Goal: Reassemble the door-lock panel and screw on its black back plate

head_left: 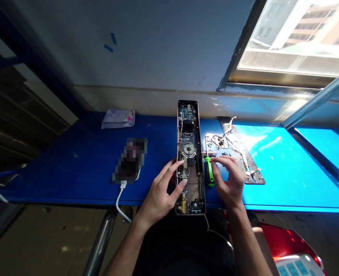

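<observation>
A long, narrow electronic door lock housing (202, 191) lies open lengthwise in front of me, its near end over the table edge. Inside are a blue circuit board (187, 111), a round metal disc (189, 150) and a brass cylinder (184, 205). My left hand (164, 189) reaches over the housing's left side. Its index finger and thumb are apart, their tips at small metal parts inside. To the right of the housing, my right hand (229, 178) pinches the upper end of a green-handled screwdriver (209, 174), whose thin shaft points away from me.
Right of the screwdriver are a small plate with a coiled cable (221, 142), small dark screws and a long dark metal plate (254, 174) with white wires. A phone (130, 161) on a white charging cable (118, 201) and a tissue pack (118, 118) lie left on the blue table (80, 165).
</observation>
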### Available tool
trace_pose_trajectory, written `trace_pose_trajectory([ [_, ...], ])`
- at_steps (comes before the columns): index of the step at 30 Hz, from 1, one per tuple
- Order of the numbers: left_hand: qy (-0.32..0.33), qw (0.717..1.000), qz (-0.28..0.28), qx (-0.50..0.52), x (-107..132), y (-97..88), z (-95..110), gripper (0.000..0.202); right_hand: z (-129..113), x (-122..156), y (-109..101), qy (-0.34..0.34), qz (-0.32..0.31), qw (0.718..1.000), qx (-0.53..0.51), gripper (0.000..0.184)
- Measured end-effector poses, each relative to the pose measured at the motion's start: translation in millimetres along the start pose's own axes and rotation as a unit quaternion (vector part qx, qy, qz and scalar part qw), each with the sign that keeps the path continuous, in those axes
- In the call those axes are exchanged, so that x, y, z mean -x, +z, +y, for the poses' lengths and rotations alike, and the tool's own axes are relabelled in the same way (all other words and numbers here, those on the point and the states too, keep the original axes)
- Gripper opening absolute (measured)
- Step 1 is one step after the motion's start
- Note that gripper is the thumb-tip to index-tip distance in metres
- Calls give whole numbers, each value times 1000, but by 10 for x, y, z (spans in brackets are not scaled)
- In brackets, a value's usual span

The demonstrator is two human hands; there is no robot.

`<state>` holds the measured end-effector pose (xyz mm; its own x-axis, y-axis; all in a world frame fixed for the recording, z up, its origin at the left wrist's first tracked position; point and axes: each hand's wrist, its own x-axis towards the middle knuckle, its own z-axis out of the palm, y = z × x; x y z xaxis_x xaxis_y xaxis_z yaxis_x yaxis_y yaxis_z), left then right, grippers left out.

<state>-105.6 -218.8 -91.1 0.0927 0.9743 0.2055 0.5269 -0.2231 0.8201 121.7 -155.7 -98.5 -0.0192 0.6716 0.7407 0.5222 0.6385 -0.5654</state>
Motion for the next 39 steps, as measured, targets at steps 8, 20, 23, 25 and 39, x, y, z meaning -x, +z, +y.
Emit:
trace_pose_trajectory([
  [8,-14,1000,-1,-4,15,-4,-10,51,-24,0,15,-9,-16,1000,-3,15],
  [20,-28,997,53,-58,-316,-65,131,49,96,-282,-110,4,-40,998,45,16],
  [23,50,987,104,-116,-546,-83,232,41,226,-546,-194,27,-97,993,56,19],
  [25,122,975,129,-137,-697,-82,303,34,330,-740,-236,39,-127,989,59,21],
  [39,271,933,28,-236,-1565,0,476,24,589,-1452,-107,106,-294,948,64,18],
])
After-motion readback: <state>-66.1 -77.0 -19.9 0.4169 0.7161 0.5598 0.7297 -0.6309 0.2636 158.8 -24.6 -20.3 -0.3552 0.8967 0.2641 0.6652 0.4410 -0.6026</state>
